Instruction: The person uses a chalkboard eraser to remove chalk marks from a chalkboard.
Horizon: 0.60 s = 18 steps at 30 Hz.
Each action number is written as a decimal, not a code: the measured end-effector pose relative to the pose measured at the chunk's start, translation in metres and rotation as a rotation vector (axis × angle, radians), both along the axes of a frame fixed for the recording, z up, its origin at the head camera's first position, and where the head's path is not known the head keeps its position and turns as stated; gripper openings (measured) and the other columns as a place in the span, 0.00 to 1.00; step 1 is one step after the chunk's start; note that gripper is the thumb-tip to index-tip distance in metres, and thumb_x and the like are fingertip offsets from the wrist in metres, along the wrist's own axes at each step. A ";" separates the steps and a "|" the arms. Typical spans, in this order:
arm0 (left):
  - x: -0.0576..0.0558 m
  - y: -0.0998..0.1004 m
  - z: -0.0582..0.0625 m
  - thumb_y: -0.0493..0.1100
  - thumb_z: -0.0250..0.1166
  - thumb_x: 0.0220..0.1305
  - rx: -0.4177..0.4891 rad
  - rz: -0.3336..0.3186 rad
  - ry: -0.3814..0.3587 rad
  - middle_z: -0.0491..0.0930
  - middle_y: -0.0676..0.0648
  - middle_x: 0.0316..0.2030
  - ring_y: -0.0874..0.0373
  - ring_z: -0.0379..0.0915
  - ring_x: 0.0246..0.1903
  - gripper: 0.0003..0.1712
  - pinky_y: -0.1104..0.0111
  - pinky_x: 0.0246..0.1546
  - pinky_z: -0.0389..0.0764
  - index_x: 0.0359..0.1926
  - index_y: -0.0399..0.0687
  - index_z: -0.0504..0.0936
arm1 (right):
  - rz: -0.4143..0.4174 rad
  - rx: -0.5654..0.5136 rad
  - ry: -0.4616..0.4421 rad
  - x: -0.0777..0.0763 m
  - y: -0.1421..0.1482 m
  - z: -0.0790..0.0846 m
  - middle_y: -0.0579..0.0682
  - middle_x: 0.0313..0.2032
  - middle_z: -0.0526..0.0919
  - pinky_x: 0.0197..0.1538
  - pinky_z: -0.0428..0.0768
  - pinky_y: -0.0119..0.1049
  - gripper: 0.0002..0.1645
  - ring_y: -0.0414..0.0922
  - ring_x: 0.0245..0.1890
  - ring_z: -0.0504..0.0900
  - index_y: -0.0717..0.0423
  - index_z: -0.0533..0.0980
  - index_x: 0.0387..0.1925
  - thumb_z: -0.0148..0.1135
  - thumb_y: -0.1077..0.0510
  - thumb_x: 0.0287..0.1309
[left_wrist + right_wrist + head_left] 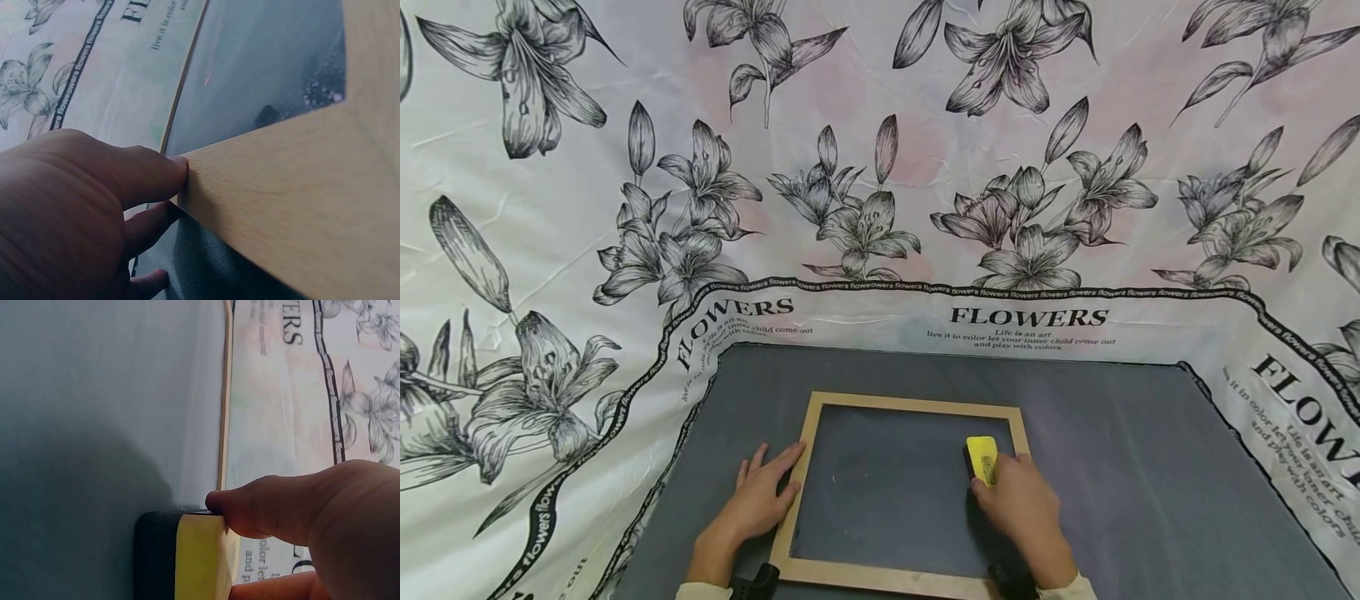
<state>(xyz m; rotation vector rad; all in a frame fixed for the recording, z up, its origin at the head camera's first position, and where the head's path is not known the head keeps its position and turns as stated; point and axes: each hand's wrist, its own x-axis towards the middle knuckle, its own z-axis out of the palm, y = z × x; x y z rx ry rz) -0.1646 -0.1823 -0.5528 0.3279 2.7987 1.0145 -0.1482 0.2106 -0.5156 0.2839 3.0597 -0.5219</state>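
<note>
A small chalkboard [887, 492] with a pale wooden frame [850, 573] lies flat on a dark grey surface. My left hand [758, 497] rests at the frame's left side, its thumb and fingertips touching the wood; the left wrist view shows the thumb [159, 172] against the frame's edge. With my right hand [1024, 504] I grip a yellow board eraser [982, 460] near the board's upper right. Its black felt side [155, 556] faces the board in the right wrist view. A few faint light marks show at the board's left.
The dark grey tabletop [1135, 467] extends around the board. A white cloth [865, 200] printed with lilies and the word FLOWERS covers the background and borders the grey area. Dark straps [758, 581] sit at both wrists.
</note>
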 end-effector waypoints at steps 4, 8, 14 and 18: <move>0.000 0.000 0.000 0.39 0.63 0.70 0.003 -0.003 -0.001 0.65 0.44 0.74 0.29 0.37 0.76 0.36 0.28 0.68 0.34 0.76 0.54 0.64 | -0.025 0.005 -0.037 0.001 0.007 0.001 0.58 0.35 0.75 0.25 0.73 0.48 0.30 0.51 0.28 0.74 0.62 0.80 0.46 0.70 0.41 0.52; 0.001 0.000 0.000 0.38 0.63 0.70 0.005 -0.002 -0.004 0.64 0.45 0.74 0.29 0.37 0.76 0.36 0.28 0.68 0.34 0.76 0.54 0.64 | -0.053 0.011 -0.061 0.003 0.014 0.000 0.59 0.36 0.75 0.27 0.74 0.50 0.34 0.52 0.29 0.76 0.63 0.79 0.52 0.69 0.40 0.53; 0.000 0.000 -0.002 0.39 0.63 0.70 0.002 0.006 -0.007 0.64 0.46 0.74 0.29 0.37 0.77 0.37 0.28 0.68 0.33 0.76 0.55 0.63 | -0.070 0.010 -0.058 0.004 0.016 0.000 0.59 0.36 0.75 0.26 0.74 0.50 0.36 0.52 0.29 0.76 0.64 0.78 0.53 0.68 0.40 0.54; 0.000 -0.001 -0.002 0.39 0.63 0.70 0.016 0.006 -0.010 0.63 0.47 0.75 0.30 0.36 0.77 0.37 0.29 0.68 0.33 0.77 0.55 0.63 | -0.059 0.016 -0.048 0.004 0.014 0.001 0.60 0.35 0.75 0.26 0.74 0.49 0.36 0.53 0.29 0.75 0.67 0.77 0.53 0.68 0.42 0.55</move>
